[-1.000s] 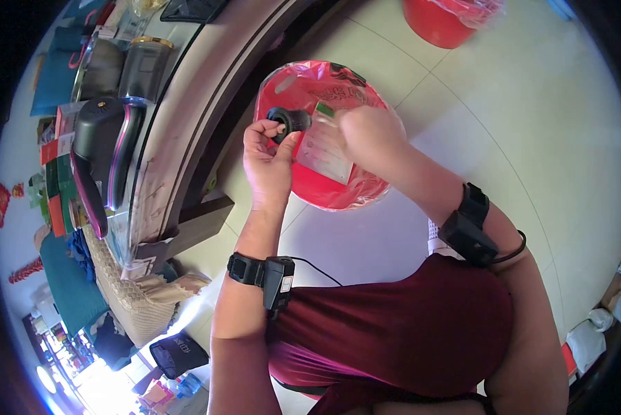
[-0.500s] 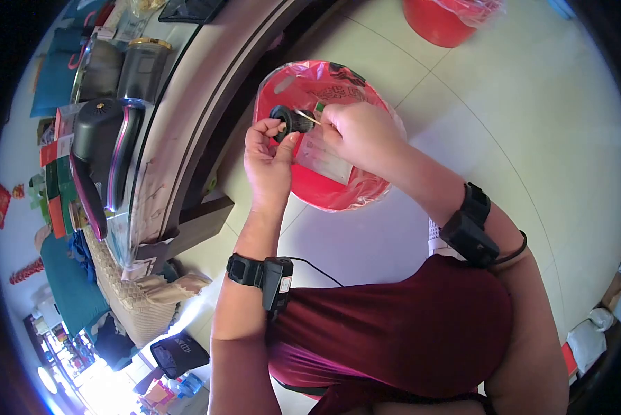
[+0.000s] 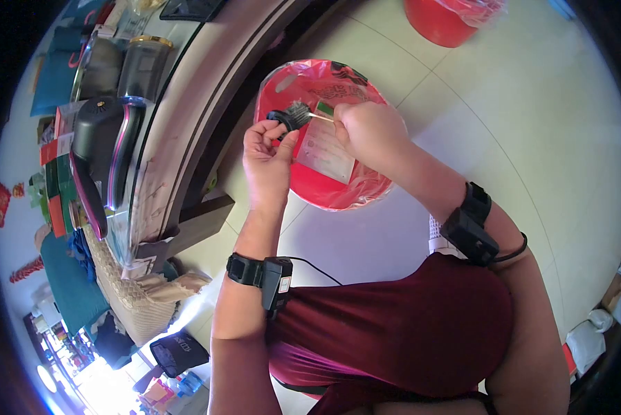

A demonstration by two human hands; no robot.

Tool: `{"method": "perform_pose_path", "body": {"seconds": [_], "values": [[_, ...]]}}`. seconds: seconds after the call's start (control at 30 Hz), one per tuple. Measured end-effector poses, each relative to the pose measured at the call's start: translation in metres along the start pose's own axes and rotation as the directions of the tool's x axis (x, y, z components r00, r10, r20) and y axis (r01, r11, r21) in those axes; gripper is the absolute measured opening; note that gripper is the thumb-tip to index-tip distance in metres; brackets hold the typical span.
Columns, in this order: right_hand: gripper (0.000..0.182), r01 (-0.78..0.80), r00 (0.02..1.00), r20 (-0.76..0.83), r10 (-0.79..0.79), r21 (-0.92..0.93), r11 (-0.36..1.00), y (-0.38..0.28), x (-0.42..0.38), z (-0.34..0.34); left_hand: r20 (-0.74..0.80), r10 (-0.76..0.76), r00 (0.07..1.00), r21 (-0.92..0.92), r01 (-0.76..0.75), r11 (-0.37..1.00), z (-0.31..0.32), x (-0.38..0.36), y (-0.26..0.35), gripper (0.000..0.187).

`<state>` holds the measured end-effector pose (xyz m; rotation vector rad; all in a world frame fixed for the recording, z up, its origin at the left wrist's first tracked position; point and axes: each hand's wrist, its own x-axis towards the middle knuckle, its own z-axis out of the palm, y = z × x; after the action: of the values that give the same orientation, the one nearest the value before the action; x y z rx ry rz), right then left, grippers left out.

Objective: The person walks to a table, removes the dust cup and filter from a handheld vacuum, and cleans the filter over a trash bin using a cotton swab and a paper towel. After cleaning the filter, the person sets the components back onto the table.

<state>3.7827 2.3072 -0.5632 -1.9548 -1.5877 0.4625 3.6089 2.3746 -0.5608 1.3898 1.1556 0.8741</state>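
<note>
Over the bin, my left hand [image 3: 269,155] grips a black vacuum filter [image 3: 291,117] by its round rim. The filter's greyish pleated end points up and to the right. Pinched in my right hand [image 3: 371,131] is a thin pale stick, seemingly a cotton swab [image 3: 320,117], whose far tip meets or nearly meets the pleats. Beneath both hands is a red bin [image 3: 307,190] lined with a clear bag. A white printed piece of packaging with a green patch [image 3: 325,151] lies inside it. My right fingertips are partly hidden behind the hand.
At the left, a glass-topped cabinet [image 3: 159,162] holds a dark handheld vacuum [image 3: 101,149] and a clear dust cup [image 3: 144,69]. Another red bin [image 3: 438,24] stands on the tiled floor at the top. Black devices are strapped to both forearms.
The filter has tilted in my left hand, its pleated end now higher and facing more upward. My right hand has shifted slightly right with the swab, uncovering more of the packaging.
</note>
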Motion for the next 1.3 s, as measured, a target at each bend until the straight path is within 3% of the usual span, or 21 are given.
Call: {"method": "perform_pose_path", "body": {"seconds": [0.27, 0.37, 0.47, 0.67, 0.77, 0.87, 0.97, 1.07, 1.17, 1.27, 1.3], "values": [[0.008, 0.146, 0.988, -0.073, -0.135, 0.162, 0.976, 0.004, 0.002, 0.018, -0.006, 0.063, 0.998, 0.051, -0.063, 0.997, -0.003, 0.004, -0.008, 0.037], [0.009, -0.022, 0.999, -0.046, 0.025, 0.055, 0.998, 0.001, 0.001, 0.002, 0.032, 0.062, 0.998, 0.117, -0.065, 0.991, 0.001, 0.0, -0.002, 0.035], [0.009, -0.022, 0.999, -0.023, 0.023, 0.033, 0.999, -0.018, -0.001, -0.009, 0.016, 0.088, 0.996, 0.098, -0.089, 0.991, 0.002, 0.002, -0.004, 0.034], [0.008, 0.154, 0.984, -0.115, -0.137, 0.161, 0.975, -0.008, 0.003, 0.008, 0.061, 0.089, 0.994, 0.194, -0.1, 0.976, 0.0, 0.001, -0.006, 0.036], [0.007, -0.049, 0.998, -0.05, 0.05, 0.027, 0.998, 0.002, 0.004, 0.003, 0.068, 0.152, 0.986, 0.153, -0.161, 0.975, 0.001, 0.001, -0.008, 0.032], [0.009, -0.024, 0.997, -0.07, 0.027, 0.055, 0.998, -0.001, 0.004, 0.0, 0.036, 0.108, 0.993, 0.179, -0.113, 0.977, -0.001, 0.003, -0.007, 0.032], [0.008, 0.061, 0.998, -0.036, -0.056, 0.16, 0.985, -0.009, 0.003, 0.006, 0.076, 0.173, 0.982, 0.226, -0.186, 0.956, -0.005, 0.006, -0.013, 0.035], [0.01, -0.087, 0.996, 0.003, 0.087, -0.031, 0.996, 0.002, 0.002, 0.004, 0.078, 0.116, 0.99, 0.258, -0.133, 0.957, -0.004, 0.003, -0.006, 0.034], [0.01, -0.046, 0.997, -0.052, 0.051, 0.083, 0.995, -0.009, 0.001, -0.003, 0.05, 0.21, 0.976, 0.258, -0.216, 0.942, -0.005, 0.006, -0.016, 0.033], [0.011, 0.124, 0.992, -0.06, -0.115, 0.189, 0.974, -0.005, 0.004, 0.01, 0.067, 0.176, 0.982, 0.25, -0.188, 0.95, -0.004, 0.003, -0.009, 0.034], [0.01, 0.069, 0.997, -0.043, -0.064, 0.136, 0.988, -0.004, 0.003, 0.008, 0.066, 0.154, 0.986, 0.261, -0.166, 0.951, -0.004, 0.001, -0.007, 0.033]]}}
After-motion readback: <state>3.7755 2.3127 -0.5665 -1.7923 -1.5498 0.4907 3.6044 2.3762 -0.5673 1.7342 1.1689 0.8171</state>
